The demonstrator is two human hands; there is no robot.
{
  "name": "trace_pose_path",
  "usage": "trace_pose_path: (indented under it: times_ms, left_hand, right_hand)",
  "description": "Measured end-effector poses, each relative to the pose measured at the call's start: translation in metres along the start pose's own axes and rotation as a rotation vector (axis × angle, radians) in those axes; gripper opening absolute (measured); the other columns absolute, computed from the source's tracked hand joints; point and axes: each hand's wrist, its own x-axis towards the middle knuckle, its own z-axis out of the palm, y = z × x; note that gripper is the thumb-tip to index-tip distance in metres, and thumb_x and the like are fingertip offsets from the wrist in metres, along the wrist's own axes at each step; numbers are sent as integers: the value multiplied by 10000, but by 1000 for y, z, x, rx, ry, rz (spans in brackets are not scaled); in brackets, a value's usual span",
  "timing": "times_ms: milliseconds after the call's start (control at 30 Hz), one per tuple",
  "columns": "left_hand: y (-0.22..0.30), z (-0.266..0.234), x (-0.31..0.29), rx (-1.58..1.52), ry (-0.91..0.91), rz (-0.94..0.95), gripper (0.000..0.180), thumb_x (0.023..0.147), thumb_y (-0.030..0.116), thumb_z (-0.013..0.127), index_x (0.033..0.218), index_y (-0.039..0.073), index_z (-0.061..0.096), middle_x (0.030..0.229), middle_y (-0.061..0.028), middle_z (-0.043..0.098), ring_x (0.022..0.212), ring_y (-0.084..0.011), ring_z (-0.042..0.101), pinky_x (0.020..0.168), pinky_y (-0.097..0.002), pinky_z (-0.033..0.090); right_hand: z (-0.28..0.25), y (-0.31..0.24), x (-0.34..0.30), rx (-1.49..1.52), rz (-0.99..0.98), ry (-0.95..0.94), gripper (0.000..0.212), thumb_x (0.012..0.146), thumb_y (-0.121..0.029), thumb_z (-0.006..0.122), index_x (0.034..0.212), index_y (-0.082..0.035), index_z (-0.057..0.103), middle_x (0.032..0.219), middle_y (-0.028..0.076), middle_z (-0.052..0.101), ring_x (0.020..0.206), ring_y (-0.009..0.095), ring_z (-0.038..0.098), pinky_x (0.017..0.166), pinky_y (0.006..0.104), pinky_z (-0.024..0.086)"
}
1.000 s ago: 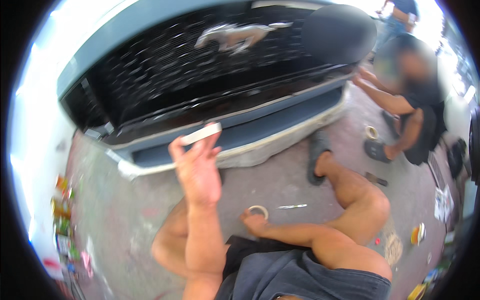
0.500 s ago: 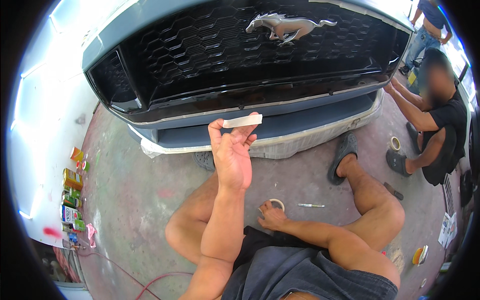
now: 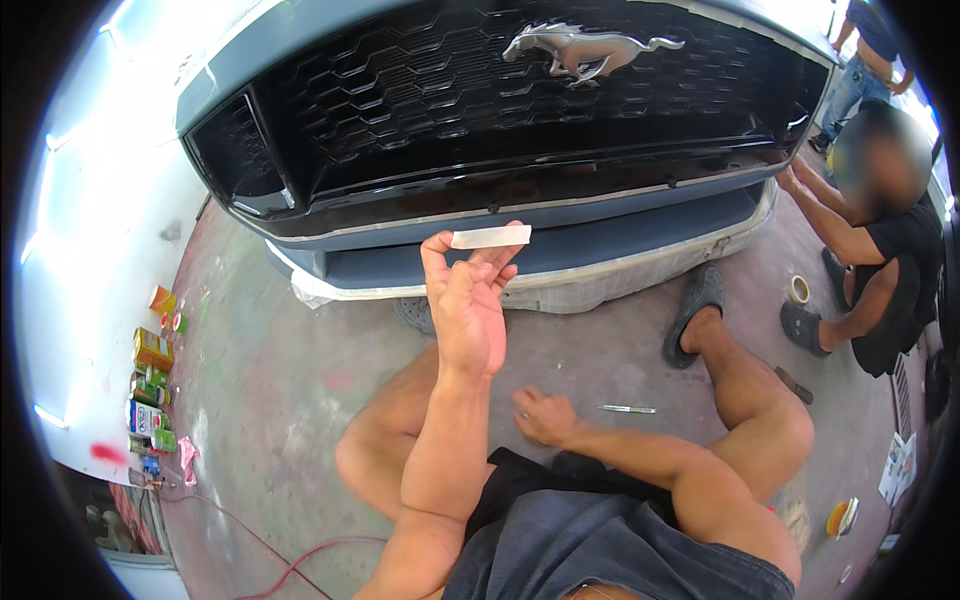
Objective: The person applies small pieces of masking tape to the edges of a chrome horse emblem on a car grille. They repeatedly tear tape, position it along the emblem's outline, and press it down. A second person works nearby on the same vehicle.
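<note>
My left hand (image 3: 468, 310) is raised before the front bumper, its fingers partly curled. A short strip of pale masking tape (image 3: 491, 237) lies across its fingertips. Low over the floor, between my legs, my right hand (image 3: 545, 416) has curled fingers; whatever is inside them, if anything, is hidden. Just beyond my left hand is the car's glossy black grille (image 3: 420, 130) with a silver horse emblem (image 3: 590, 50). Pale tape edges the grey bumper (image 3: 420, 260) under it, and light masking film (image 3: 590, 293) covers the part below.
A pen-like stick (image 3: 628, 408) lies right of my right hand. At the right a co-worker (image 3: 890, 230) crouches by the bumper, near a tape roll (image 3: 800, 289); another person (image 3: 868, 60) stands behind. Cans (image 3: 150, 415) line the left wall, and a red hose (image 3: 300, 562) crosses the floor.
My right hand has turned over slightly, and the masking tape roll seen at it earlier no longer shows. The left hand still holds up the strip; the view has shifted a little.
</note>
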Motion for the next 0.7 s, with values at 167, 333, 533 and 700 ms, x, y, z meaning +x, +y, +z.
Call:
trace_pose_path:
  times_ms: [167,333,533,700]
  left_hand:
    - [12,7,4,-3,27,13,364,941,164,531,1270,126,379,1302,-249,664,1262,-335,614,1010,-392,417]
    - [19,20,9,-13,-8,24,358,969,121,530,1268,110,335,1292,-234,682,1254,-294,623,1015,-380,408]
    - [17,43,15,46,-18,33,385,947,215,541,1273,78,390,1299,-248,670,1247,-315,620,1023,-397,424]
    - [15,53,21,38,-28,27,380,965,235,515,1289,63,416,1296,-253,668,1223,-318,629,1039,-408,434]
  right_hand:
    - [-156,-7,80,47,-423,955,168,801,-70,810,951,-73,734,912,79,646,623,256,638,496,353,511]
    - [-280,-19,113,-237,-708,1206,257,724,-28,845,961,-50,749,826,42,607,579,145,576,480,286,460]
    - [-318,-17,119,-430,-812,1156,287,670,-31,833,942,-70,752,825,6,620,571,123,565,471,265,441]
    - [-337,-10,123,-557,-893,1127,266,648,-66,797,908,-81,743,814,-2,622,581,112,576,475,245,426]
